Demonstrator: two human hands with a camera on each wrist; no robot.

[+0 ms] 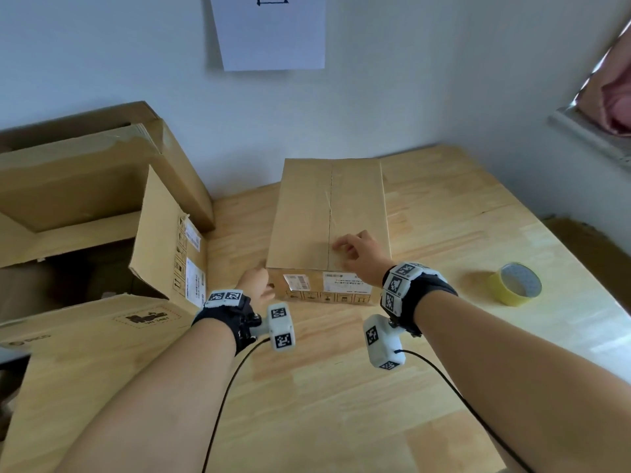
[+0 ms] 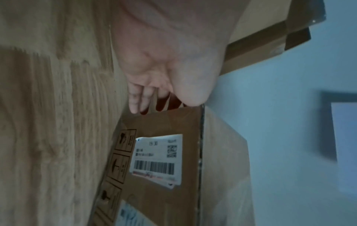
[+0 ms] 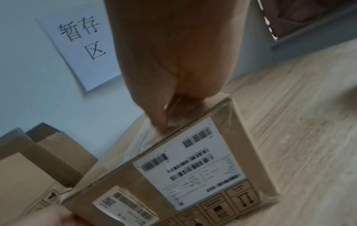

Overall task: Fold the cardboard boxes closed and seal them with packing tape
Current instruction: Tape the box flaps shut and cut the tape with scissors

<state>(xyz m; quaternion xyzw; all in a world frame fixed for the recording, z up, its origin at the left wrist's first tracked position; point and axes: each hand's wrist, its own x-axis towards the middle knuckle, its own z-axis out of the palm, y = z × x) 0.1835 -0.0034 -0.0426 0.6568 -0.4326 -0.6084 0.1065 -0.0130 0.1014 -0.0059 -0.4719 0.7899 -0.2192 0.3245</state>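
Note:
A flat cardboard box (image 1: 307, 213) lies closed on the wooden table (image 1: 341, 387), its two top flaps meeting in a lengthwise seam. My right hand (image 1: 345, 249) sits on top near the front edge, bent fingertips (image 3: 162, 126) touching the seam, where the surface looks glossy. My left hand (image 1: 259, 285) is at the box's near-left corner, its fingers (image 2: 135, 100) reaching fairly straight along the left side and the thumb at the top edge. Barcode labels cover the box (image 2: 154, 122) on its front face. A yellow tape roll (image 1: 515, 283) lies on the table to the right, untouched.
A large open cardboard box (image 1: 102, 206) with raised flaps fills the left side, close to the small box. A white paper sign (image 1: 269, 32) hangs on the wall behind. The table's right edge runs near the tape roll. Wrist-camera cables trail toward me.

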